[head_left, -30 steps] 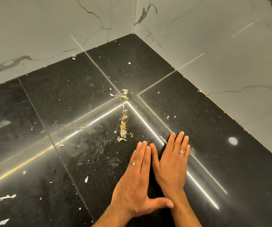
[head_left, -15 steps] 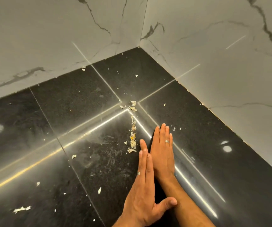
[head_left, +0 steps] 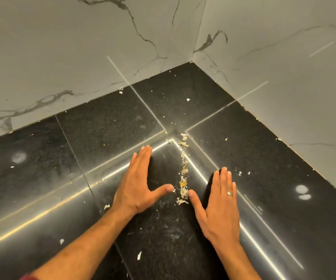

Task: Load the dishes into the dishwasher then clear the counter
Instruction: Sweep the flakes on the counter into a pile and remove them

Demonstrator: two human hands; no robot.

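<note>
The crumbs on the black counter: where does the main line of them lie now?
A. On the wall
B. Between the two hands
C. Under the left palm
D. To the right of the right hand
B: the line of crumbs runs on the counter between the left hand and the right hand, both flat and apart.

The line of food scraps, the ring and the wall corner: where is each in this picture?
line of food scraps [head_left: 183, 179]: head view, on its middle stretch between the two hands.
ring [head_left: 229, 193]: head view, on the band's top, right hand.
wall corner [head_left: 198, 29]: head view, on the vertical seam between the marble walls.
</note>
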